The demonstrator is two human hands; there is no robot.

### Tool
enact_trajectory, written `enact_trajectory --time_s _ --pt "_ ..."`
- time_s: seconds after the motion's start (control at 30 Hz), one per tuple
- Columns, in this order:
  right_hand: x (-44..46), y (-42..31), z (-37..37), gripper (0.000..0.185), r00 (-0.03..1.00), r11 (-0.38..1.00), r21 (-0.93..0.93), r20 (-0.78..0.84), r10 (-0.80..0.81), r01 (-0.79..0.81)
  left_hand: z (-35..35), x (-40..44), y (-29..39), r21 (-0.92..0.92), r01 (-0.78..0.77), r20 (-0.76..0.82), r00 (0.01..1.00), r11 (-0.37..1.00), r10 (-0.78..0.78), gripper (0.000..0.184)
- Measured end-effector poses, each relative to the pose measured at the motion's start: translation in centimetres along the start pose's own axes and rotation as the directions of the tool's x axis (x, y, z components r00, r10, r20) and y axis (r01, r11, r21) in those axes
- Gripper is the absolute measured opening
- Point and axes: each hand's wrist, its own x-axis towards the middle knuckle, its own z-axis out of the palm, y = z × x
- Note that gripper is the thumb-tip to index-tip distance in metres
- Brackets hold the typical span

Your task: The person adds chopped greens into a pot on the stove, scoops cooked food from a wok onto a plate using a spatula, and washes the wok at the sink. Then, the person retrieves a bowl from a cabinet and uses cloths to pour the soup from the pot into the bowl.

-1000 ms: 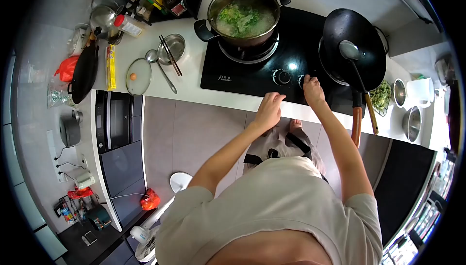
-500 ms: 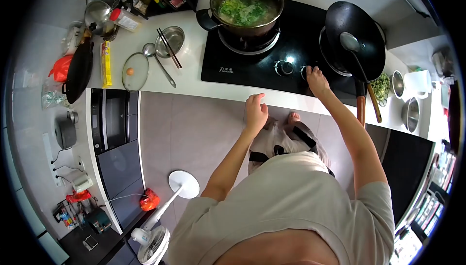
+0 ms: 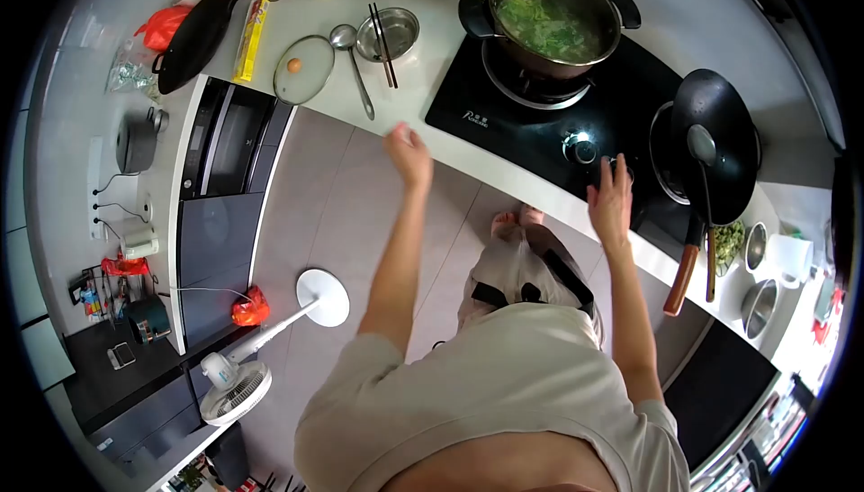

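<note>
My right hand (image 3: 613, 208) is open at the front edge of the black gas stove (image 3: 504, 136). Its spread fingertips cover part of the right knob, beside the lit left knob (image 3: 580, 149). My left hand (image 3: 411, 157) holds nothing, with its fingers loosely bent and slightly blurred. It hovers at the counter edge near the handle of a steel ladle (image 3: 363, 87). A two-handled pot (image 3: 553, 28) of chopped greens in liquid stands on the left burner. On the right burner rests a black wok (image 3: 720, 118) with another ladle (image 3: 701, 144) in it.
Left of the stove are a steel bowl (image 3: 400, 35) with chopsticks (image 3: 382, 45) across it, a glass lid (image 3: 306, 78) and a yellow box (image 3: 251, 40). Greens (image 3: 728, 244) and metal bowls (image 3: 760, 303) sit at right. A white fan (image 3: 236, 393) stands on the floor.
My right hand has come off the right knob and spread its fingers. My left hand has moved left toward the ladle handle. The view has turned and shifted left.
</note>
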Motion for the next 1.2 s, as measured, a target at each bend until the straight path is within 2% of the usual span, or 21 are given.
enact_trajectory --time_s 0.13,0.2,0.3,0.4,0.5,0.57,0.63,0.7,0.73,0.77,0.8,0.83,0.9,0.93,0.97,1.0,1.03,1.07,1.1,1.17,1.2 --pt "-0.9 -2.7 -0.1 0.051 0.995 0.962 0.257 -0.001 -0.101 0.097 1.2 10.5 -5.7 0.416 0.243 -0.085 0.97 0.877 -0.228 0.039" --pt "-0.9 -3.6 -0.4 0.049 0.993 0.94 0.329 0.042 -0.106 0.087 1.1 13.3 -5.5 0.639 0.293 0.086 0.891 0.711 -0.445 0.044" --pt "-0.2 -3.9 -0.1 0.045 0.989 0.916 0.379 0.022 -0.149 0.13 2.1 15.1 -6.6 0.636 0.328 0.144 0.839 0.699 -0.524 0.041" --pt "0.9 -3.9 0.7 0.037 0.981 0.9 0.409 0.047 -0.188 0.153 2.1 16.3 -8.1 0.44 0.437 0.295 0.755 0.785 -0.586 0.035" --pt "2.0 -5.1 1.3 0.032 0.972 0.865 0.468 0.047 -0.229 0.182 2.0 16.1 -11.7 0.328 0.231 0.306 0.892 0.916 -0.334 0.029" --pt "3.1 -7.4 1.5 0.028 0.969 0.838 0.503 0.01 -0.248 0.21 0.8 16.3 -10.8 0.352 0.252 0.235 0.908 0.901 -0.346 0.025" --pt "4.9 -10.7 0.2 0.026 0.954 0.778 0.608 0.107 -0.28 0.16 -1.0 15.3 -9.8 0.149 0.263 0.158 0.945 0.953 -0.285 0.021" --pt "6.6 -14.6 0.6 0.025 0.949 0.699 0.69 0.058 -0.31 0.186 -2.9 14.7 -9.6 0.204 0.018 0.066 0.997 0.979 -0.032 0.017" --pt "7.7 -16.5 0.9 0.025 0.946 0.66 0.723 0.027 -0.323 0.205 -4.4 14.3 -6.0 -0.047 0.213 0.132 0.97 0.976 -0.206 0.016" --pt "8.7 -18.9 0.6 0.028 0.949 0.622 0.77 0.076 -0.308 0.14 -6.5 13.8 -0.8 -0.269 0.413 0.242 0.903 0.87 -0.354 0.014" --pt "9.7 -21.3 0.7 0.03 0.958 0.59 0.799 0.067 -0.277 0.114 -7.5 13.1 2.5 -0.523 0.496 0.368 0.865 0.694 -0.341 0.014" --pt "10.5 -23.3 0.8 0.033 0.967 0.557 0.826 0.064 -0.247 0.088 -8.2 12.5 5.3 -0.698 0.57 0.488 0.822 0.434 -0.294 0.013" --pt "12.2 -26.0 -0.9 0.036 0.952 0.447 0.893 0.178 -0.25 -0.05 -9.5 11.6 10.0 -0.7 0.659 0.635 0.75 0.273 -0.183 0.012" --pt "12.5 -27.0 -0.6 0.031 0.974 0.426 0.903 0.037 -0.225 0.065 -10.0 11.6 12.1 -0.668 0.716 0.705 0.696 0.205 -0.135 0.012" --pt "12.5 -27.4 -0.7 0.028 0.979 0.442 0.897 0.067 -0.195 0.026 -10.2 12.0 13.1 -0.629 0.764 0.763 0.642 0.139 -0.075 0.013" --pt "12.3 -27.2 -1.1 0.026 0.982 0.458 0.889 0.094 -0.163 -0.009 -10.2 12.7 12.8 -0.569 0.807 0.817 0.577 0.154 -0.004 0.019" --pt "12.1 -26.9 -1.9 0.023 0.984 0.475 0.879 0.124 -0.129 -0.048 -10.0 13.6 12.4 -0.544 0.809 0.839 0.518 0.224 0.166 0.023" --pt "11.8 -26.7 -3.3 0.016 0.982 0.445 0.885 0.18 -0.054 -0.138 -9.5 14.3 12.5 -0.528 0.777 0.849 0.468 0.343 0.246 0.025" --pt "11.4 -26.2 -3.7 0.016 0.988 0.459 0.876 0.152 0.031 -0.15 -8.9 15.1 12.8 -0.515 0.727 0.856 0.406 0.455 0.32 0.028" --pt "11.1 -24.3 -6.1 0.017 0.968 0.571 0.784 0.154 0.198 -0.242 -7.7 15.6 13.2 -0.484 0.596 0.874 0.359 0.641 0.327 0.031" --pt "10.8 -22.9 -6.7 0.016 0.964 0.623 0.751 0.063 0.26 -0.217 -7.7 15.9 13.9 -0.486 0.63 0.874 0.359 0.606 0.329 0.031"
